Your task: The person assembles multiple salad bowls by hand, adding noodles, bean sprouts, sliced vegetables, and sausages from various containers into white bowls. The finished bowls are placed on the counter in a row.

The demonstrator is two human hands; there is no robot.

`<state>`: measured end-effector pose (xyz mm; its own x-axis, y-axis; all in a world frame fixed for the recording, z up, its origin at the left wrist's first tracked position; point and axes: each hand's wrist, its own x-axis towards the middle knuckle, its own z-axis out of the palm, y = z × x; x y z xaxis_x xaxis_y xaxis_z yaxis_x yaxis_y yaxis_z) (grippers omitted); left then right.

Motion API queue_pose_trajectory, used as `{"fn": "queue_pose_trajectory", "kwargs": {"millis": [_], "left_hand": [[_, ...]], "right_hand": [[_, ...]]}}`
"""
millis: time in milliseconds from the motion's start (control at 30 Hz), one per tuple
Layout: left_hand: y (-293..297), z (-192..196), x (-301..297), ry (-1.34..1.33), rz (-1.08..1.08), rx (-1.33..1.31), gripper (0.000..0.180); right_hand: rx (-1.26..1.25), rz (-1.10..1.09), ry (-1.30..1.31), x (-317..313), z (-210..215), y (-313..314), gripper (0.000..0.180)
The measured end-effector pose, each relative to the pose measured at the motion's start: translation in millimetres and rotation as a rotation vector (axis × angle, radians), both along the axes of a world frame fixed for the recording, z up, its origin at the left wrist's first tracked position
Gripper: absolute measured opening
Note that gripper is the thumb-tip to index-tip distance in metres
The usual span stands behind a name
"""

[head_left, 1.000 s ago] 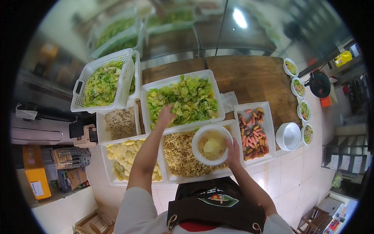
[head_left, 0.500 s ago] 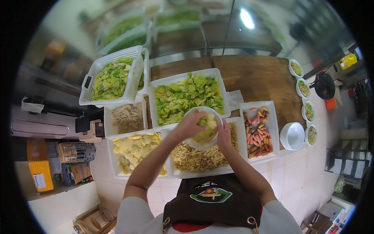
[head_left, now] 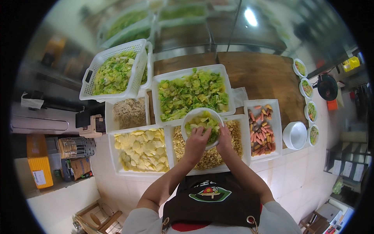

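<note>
L hand [head_left: 198,140] is resting w/ fingers bent over chopped lettuce [head_left: 212,124] in white bowl [head_left: 183,126]; can't tell if it's pinching any, fingertips hidden. R hand [head_left: 224,138] is closing round the bowl's right side, thumb nr rim. Bowl is hovering above bean sprouts [head_left: 233,146], its far rim overlapping the near edge of the lettuce tray [head_left: 156,99] in view; can't tell if touching.

For doing it well: R hand should be bracing firmly & holding the bowl lvl; L should be tucking leaves inside the rim, going gently so nothing's spilling or bruising.

Around: potato slices [head_left: 144,150] are lying left of the sprouts, sausage pieces [head_left: 263,134] right; pale shredded strips [head_left: 130,111] are sitting behind the potato. Perforated basket [head_left: 143,70] w/ more lettuce is standing far left. Stacked bowls [head_left: 294,135] are waiting rt, beside filled bowls [head_left: 313,135] lining the table edge.

In the way: tray walls are crowding close, leaving little room; crumpled plastic [head_left: 239,96] is poking out by the lettuce tray.
</note>
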<state>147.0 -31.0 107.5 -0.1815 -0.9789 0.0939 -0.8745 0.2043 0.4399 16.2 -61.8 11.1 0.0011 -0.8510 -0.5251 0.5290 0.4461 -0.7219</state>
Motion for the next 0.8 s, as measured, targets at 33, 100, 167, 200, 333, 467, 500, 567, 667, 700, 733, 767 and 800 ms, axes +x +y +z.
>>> {"fn": "queue_pose_trajectory", "kwargs": {"millis": [33, 100, 167, 200, 333, 467, 500, 567, 667, 700, 733, 767, 800], "left_hand": [[2, 1, 4, -0.025, 0.023, 0.031, 0.042], [2, 17, 13, 0.082, 0.034, -0.057, 0.041], [2, 24, 49, 0.183, 0.142, -0.120, 0.040], [-5, 3, 85, 0.156, 0.293, -0.070, 0.030], [-47, -60, 276, -0.134, 0.697, 0.069, 0.029], [-63, -146, 371, -0.135, 0.720, 0.340, 0.038], [-71, -160, 366, -0.176, 0.734, 0.350, 0.040], [-90, -175, 336, -0.307, 0.748, 0.446, 0.044], [-94, -175, 327, -0.294, 0.755, 0.414, 0.040], [-91, -170, 334, -0.254, 0.763, 0.371, 0.036], [-89, -164, 347, -0.168, 0.742, 0.379, 0.032], [-86, -157, 364, -0.081, 0.721, 0.387, 0.029], [-80, -150, 379, -0.001, 0.701, 0.398, 0.025]], "right_hand": [[0.020, -0.009, 0.025, 3, -13, 2, 0.039], [0.060, -0.022, -0.035, 6, -26, 3, 0.040], [0.119, -0.023, -0.207, 8, -1, 1, 0.039], [0.073, 0.004, -0.218, 11, 19, 1, 0.039], [0.078, 0.017, -0.069, 2, 20, -1, 0.049], [0.212, -0.037, 0.119, 17, 48, 3, 0.049], [0.096, -0.003, 0.149, 12, 36, 8, 0.050], [-0.321, 0.292, 0.833, -6, 16, 20, 0.052], [-0.354, 0.294, 0.740, -1, 30, 26, 0.054], [-0.251, 0.201, 0.539, 3, 36, 23, 0.055], [-0.149, 0.082, 0.341, 8, 42, 21, 0.056], [-0.025, -0.051, 0.157, 11, 45, 17, 0.057], [0.103, -0.178, -0.033, 13, 47, 18, 0.059]]}}
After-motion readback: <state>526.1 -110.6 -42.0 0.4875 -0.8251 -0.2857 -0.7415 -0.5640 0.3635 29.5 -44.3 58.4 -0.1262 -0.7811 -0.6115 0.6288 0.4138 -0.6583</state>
